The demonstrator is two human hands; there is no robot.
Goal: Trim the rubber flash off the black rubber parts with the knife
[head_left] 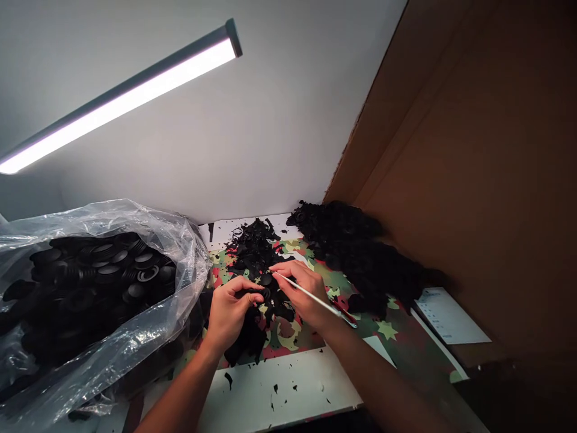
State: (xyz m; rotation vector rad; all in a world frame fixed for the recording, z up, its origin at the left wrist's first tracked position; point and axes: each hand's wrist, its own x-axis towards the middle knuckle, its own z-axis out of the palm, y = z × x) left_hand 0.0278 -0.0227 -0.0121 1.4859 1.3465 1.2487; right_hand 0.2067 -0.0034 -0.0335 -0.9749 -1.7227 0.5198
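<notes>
My left hand (231, 313) grips a small black round rubber part (262, 293) over the patterned mat (288, 338). My right hand (303, 290) holds a thin white-handled tool (311, 294), its tip at the black part and its red end (345, 315) pointing back past my wrist. Both hands meet above a loose heap of black trimmings (255, 252). Part of the piece is hidden by my fingers.
A clear plastic bag (135, 325) full of black round parts (99, 270) lies at the left. A larger pile of black pieces (360, 252) sits at the right, against a brown cardboard wall (473, 180). A paper sheet (448, 316) lies at right. A lit lamp bar (121, 99) hangs overhead.
</notes>
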